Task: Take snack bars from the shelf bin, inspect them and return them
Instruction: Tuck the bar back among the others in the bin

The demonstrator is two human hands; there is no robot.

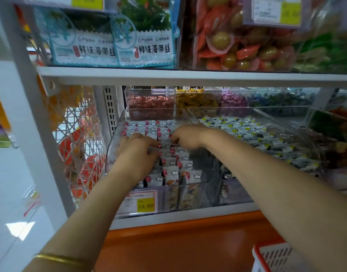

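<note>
Both hands are down in the clear bin [110,152], front-left on the lower shelf. Left hand [137,149]: fingers bent over the tops of the snack bars [173,167], touching them. Right hand [185,137]: fingers curled down into the rows further back, tips hidden. Can't tell if either actually pinches a bar.

Bars stand upright in tight rows and none is lifted clear. Looks like the take step, or reseating. Next move needs one bar singled out and pulled straight up without dragging its neighbours.

Price tag [145,205] on the bin front, neighbouring bin [286,114] just right.
</note>
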